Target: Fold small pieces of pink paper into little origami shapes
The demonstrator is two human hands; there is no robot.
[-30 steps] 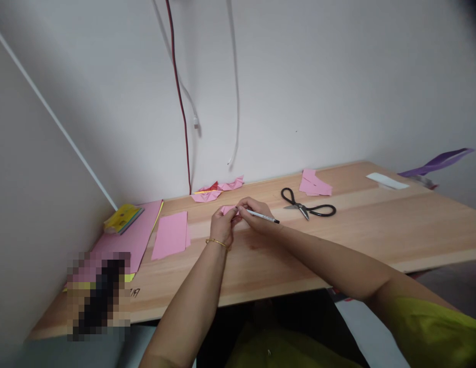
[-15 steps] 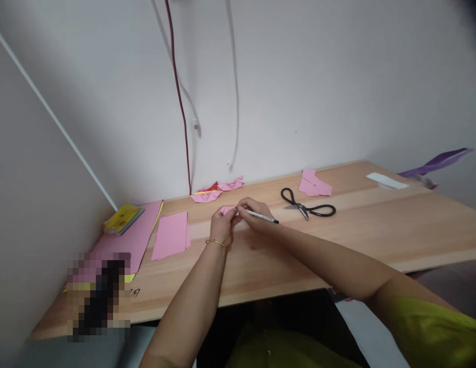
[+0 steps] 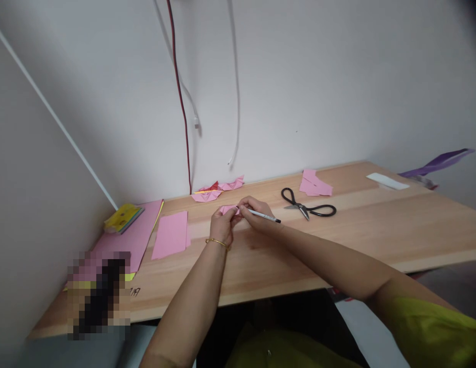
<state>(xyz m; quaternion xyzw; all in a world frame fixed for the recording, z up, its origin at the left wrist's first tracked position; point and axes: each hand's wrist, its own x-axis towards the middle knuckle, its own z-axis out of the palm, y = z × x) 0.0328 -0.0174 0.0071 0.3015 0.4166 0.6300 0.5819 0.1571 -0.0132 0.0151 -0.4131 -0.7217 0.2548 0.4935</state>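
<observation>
Between both hands, above the middle of the table, is a small folded piece of pink paper. My left hand pinches it from the left, thumb on top. A white pen with a black end lies in the grip of my right hand, its tip at the paper's right edge. Fingers cover most of the paper, so its exact shape is hidden. Behind the hands, folded pink paper shapes with a bit of red and yellow rest near the wall. Black-handled scissors lie spread apart to the right.
Pink paper sheets lie left of my hands. Farther left, a yellow packet sits on larger pink sheets. Pink scraps and a white strip are at the right. A red-black cable hangs down the wall.
The pen has shifted slightly to the right within my right hand's grip. My left hand stays on the pink paper; the things on the table have not moved.
</observation>
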